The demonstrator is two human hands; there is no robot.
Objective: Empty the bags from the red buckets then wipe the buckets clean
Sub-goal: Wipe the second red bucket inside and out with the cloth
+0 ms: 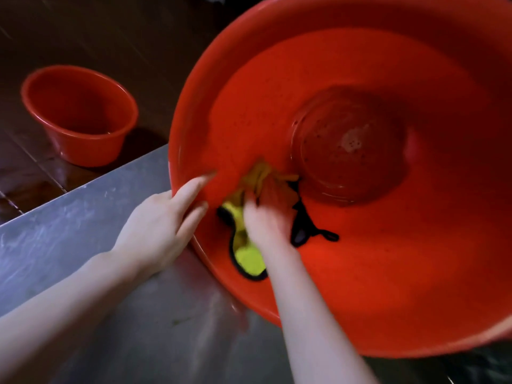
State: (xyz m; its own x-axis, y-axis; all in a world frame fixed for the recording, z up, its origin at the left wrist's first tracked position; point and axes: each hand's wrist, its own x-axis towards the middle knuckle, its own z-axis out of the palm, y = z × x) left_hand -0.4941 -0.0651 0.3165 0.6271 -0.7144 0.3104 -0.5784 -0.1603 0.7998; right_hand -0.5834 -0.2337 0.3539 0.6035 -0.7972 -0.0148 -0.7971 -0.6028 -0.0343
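A large red bucket (388,259) stands on a steel table, filling the right of the view. Its dark round bottom is wet and speckled. My left hand (163,217) grips its near-left rim, fingers curled over the edge. Inside, against the near wall, my right hand (266,217) is blurred and presses on a yellow cloth with black trim (246,256). A second, smaller red bucket (80,115) stands on the floor at the left, with no bag visible in it.
The steel table (83,231) has a scuffed, streaked top, and its far-left edge runs diagonally from the lower left toward the big bucket. Beyond it lies a dark wooden floor (110,31). Something dark shows at the bottom right corner.
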